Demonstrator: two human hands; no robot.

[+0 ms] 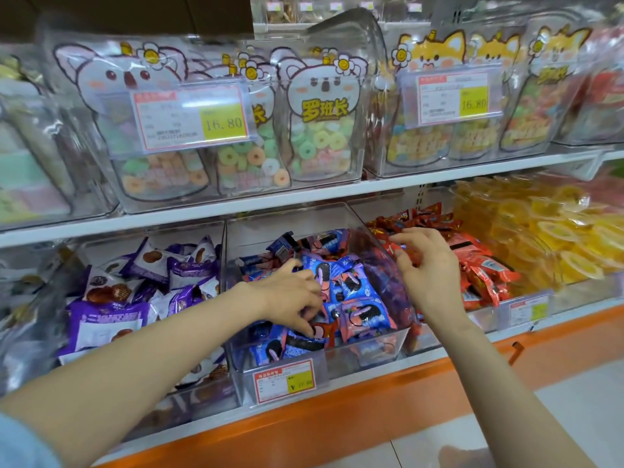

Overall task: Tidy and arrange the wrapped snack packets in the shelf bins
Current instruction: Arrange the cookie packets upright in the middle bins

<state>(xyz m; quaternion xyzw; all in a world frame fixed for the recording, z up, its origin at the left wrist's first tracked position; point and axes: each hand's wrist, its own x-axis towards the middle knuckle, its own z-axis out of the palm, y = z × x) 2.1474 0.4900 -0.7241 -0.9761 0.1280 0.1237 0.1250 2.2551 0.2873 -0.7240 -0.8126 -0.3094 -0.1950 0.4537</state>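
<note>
The store shelf (236, 206) carries clear bins (354, 363). We judge sorting to be in hand. The left hand (287, 295) curls its fingers into the blue packets (341, 265) beneath it. The right hand (429, 268) bends over red packets (479, 265) at its fingertips. We cannot tell either grip. The next move calls for a firm pinch.

Hands: two, a left hand (287, 295) and a right hand (429, 265).
Bins (270, 224) on the lower shelf: four plainly seen.
Bin contents: one each of purple packets (135, 282), blue-and-pink packets (351, 288), red packets (479, 261) and yellow sweets (557, 231).
Packets per bin: heaped, too many to count.
Koala pouches (324, 106): three.
Fox pouches (429, 96): three.
Price labels (189, 116): four, two upper and two lower.
</note>
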